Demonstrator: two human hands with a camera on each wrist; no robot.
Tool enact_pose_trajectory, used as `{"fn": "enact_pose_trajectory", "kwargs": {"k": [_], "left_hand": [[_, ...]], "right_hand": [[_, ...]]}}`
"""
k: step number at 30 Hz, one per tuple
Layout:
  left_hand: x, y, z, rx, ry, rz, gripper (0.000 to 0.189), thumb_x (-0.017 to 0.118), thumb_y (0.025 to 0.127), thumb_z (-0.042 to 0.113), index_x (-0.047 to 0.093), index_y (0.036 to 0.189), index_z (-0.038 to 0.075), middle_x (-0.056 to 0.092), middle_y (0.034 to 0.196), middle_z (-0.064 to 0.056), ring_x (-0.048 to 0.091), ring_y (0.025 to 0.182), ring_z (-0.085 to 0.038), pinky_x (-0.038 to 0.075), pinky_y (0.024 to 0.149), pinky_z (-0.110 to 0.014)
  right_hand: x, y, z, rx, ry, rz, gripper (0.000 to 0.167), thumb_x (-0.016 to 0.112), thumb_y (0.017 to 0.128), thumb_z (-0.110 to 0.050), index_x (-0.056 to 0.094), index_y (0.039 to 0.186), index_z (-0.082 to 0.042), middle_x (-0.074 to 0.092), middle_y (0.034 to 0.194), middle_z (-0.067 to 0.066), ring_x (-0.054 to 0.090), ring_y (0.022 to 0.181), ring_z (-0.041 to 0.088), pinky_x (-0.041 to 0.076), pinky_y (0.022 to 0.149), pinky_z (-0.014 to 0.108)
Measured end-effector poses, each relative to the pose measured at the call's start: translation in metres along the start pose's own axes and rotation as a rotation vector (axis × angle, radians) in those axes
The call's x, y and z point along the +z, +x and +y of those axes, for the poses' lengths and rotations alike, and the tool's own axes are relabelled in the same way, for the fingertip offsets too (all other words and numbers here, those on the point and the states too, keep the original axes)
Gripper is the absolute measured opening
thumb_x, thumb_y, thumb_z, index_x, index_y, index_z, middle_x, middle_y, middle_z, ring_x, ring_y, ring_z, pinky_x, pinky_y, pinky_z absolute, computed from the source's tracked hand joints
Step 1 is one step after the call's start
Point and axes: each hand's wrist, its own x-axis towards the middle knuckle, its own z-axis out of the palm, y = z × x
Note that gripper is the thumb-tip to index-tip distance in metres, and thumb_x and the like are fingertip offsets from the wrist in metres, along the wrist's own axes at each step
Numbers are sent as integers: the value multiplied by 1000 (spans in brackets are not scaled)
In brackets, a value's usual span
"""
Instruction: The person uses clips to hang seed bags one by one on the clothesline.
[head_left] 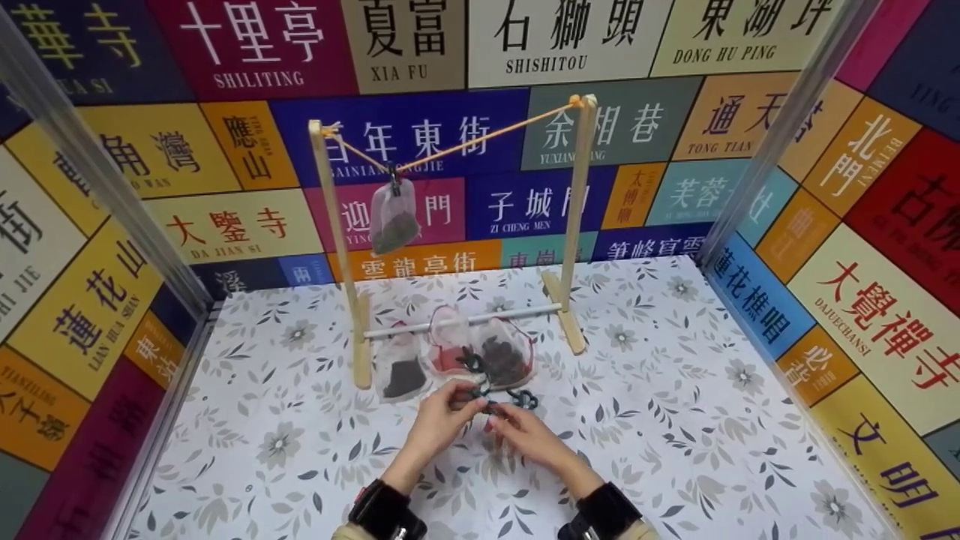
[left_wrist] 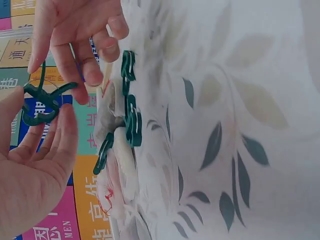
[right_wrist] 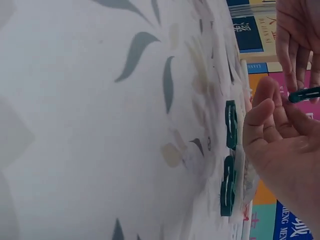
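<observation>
My left hand [head_left: 444,421] pinches a green plastic spring clip [left_wrist: 45,102] between thumb and fingers. Close beside it, my right hand [head_left: 529,436] has its fingers loosely extended; in the left wrist view a fingertip is at the end of a clip handle. More green clips [head_left: 523,399] lie on the table just beyond the hands, and another clip [head_left: 471,360] is among the mesh bags. Of these bags, one has dark contents [head_left: 405,377], one reddish contents [head_left: 450,358], and one dark contents with a red drawstring [head_left: 506,356].
Behind the bags stands a wooden frame [head_left: 577,210] with a white crossbar [head_left: 517,313] near the table. Its orange cord [head_left: 487,139] sags at the left, where a mesh bag [head_left: 396,214] hangs from a dark clip [head_left: 394,180]. Printed panels surround the leaf-patterned table [head_left: 675,435].
</observation>
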Motion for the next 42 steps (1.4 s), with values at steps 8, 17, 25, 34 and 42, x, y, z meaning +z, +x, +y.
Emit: {"fn": "enact_pose_trajectory", "kwargs": {"k": [8,17,25,34,42], "left_hand": [[3,1,6,-42,-166,52,35,70,94,22,63,118,-1,73,108,-21,73,97,-30,60,77,-23],[1,-2,11,-20,-176,90,21,72,91,13,67,105,-2,73,103,-19,74,96,-29,57,77,-17],[-4,7,-10,-40,-120,112,23,70,93,26,71,108,9,75,103,-9,73,91,-15,58,77,-20],[-40,24,-31,31,270,248,23,68,93,12,67,113,2,68,112,-18,67,104,-32,56,92,-44],[-63,44,-53,30,490,351,40,70,88,8,59,124,-2,55,130,-28,51,123,-47,42,106,-56]], "right_hand": [[-7,3,-5,85,222,121,38,51,105,-23,55,128,7,67,99,15,59,71,11,49,58,24],[-11,6,-10,130,372,214,43,49,105,-30,49,130,6,58,91,-5,54,71,9,42,58,19],[-15,8,-8,51,223,210,37,48,106,-23,50,132,4,51,81,0,48,67,12,39,56,20],[-27,6,-40,-17,36,471,28,53,102,-5,56,125,10,59,83,28,54,63,9,43,57,18],[-49,25,-28,-155,-109,643,22,68,95,-19,70,112,-5,69,81,13,59,62,11,43,56,16]]}}
